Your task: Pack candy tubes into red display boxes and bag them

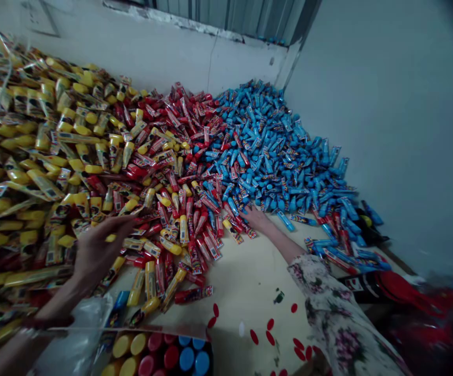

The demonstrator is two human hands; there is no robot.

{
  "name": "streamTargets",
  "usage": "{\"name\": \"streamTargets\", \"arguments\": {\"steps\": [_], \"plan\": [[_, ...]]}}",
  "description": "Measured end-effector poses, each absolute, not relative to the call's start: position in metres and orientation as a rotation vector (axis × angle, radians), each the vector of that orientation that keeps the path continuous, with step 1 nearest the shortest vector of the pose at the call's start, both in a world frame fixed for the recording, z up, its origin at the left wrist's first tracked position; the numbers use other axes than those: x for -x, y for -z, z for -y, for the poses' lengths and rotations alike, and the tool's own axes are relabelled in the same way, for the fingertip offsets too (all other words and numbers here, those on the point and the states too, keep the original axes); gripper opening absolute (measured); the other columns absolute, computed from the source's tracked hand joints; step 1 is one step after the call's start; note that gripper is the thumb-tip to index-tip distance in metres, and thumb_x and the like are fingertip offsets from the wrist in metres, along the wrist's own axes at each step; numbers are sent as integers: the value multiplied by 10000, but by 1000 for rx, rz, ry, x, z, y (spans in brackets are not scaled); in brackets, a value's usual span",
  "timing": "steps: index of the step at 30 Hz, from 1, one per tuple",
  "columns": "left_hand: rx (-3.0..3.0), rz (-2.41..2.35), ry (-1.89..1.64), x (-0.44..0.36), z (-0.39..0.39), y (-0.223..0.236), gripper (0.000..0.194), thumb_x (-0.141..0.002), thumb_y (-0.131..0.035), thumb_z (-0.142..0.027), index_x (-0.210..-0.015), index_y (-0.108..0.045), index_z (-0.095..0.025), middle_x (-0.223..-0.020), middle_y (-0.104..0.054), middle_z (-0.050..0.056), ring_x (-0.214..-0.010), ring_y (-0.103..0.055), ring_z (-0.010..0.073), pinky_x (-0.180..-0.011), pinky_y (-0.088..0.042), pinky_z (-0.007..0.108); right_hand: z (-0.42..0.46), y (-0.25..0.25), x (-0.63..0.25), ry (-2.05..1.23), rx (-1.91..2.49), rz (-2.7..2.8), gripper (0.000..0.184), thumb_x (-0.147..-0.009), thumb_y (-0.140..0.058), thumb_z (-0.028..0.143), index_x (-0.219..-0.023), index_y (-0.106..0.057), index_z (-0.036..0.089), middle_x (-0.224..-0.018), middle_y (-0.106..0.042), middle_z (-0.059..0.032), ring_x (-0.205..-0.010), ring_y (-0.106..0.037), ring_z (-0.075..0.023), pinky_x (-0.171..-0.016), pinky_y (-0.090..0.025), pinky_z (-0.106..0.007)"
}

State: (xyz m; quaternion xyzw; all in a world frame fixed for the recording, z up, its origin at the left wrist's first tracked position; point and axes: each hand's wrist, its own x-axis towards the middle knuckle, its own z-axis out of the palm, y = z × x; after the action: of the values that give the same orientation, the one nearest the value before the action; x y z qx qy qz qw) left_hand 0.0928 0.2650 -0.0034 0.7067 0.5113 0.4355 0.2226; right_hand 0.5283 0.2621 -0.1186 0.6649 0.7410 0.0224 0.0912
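My left hand (103,245) hovers over the border of the yellow and red tubes, fingers stretched out and thumb apart; nothing shows in its grasp. My right hand (256,218) reaches to the front edge of the pile, where red tubes (210,245) meet blue tubes (265,151). Its fingers are extended and touch the wrapped tubes there, though the tips are partly lost among them. Below my hands stands an open box (209,355) with yellow, red and blue round-ended tubes upright in rows. Yellow tubes (54,183) are heaped at the left.
A pale table (245,277) carries the heap, which leans against the back wall (163,52). Red oval pieces (270,338) lie scattered near the front. Clear plastic (81,334) lies left of the box. Red and black packaging (398,292) sits at the right edge.
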Motion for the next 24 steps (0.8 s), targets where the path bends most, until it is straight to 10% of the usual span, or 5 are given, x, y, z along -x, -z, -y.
{"name": "streamTargets", "arguments": {"steps": [10, 18, 24], "plan": [[-2456, -622, -563, -180, -328, 40, 311, -905, -424, -300, -1002, -677, -146, -889, -714, 62, -752, -640, 136, -685, -471, 209, -232, 77, -506, -143, -2593, -2171, 399, -896, -482, 352, -1274, -519, 229, -1258, -481, -135, -1022, -543, -253, -782, -465, -353], [-2710, -476, -252, -215, -370, 44, 223, -824, -478, -143, -905, -687, -148, -863, -691, 51, -739, -613, 123, -676, -443, 189, -259, 80, -522, 1301, -3070, -2016, 342, -714, -566, 510, -729, -586, 169, -544, -460, 35, -488, -424, -113, -453, -318, -226], [-2767, -558, -303, -212, -403, 58, 278, -865, -414, -128, -958, -675, -146, -883, -671, 61, -784, -605, 139, -722, -455, 226, -331, 89, -505, 1741, -2870, -2044, 320, -634, -624, 493, -668, -560, 181, -503, -463, 56, -473, -412, -94, -461, -330, -216]]}}
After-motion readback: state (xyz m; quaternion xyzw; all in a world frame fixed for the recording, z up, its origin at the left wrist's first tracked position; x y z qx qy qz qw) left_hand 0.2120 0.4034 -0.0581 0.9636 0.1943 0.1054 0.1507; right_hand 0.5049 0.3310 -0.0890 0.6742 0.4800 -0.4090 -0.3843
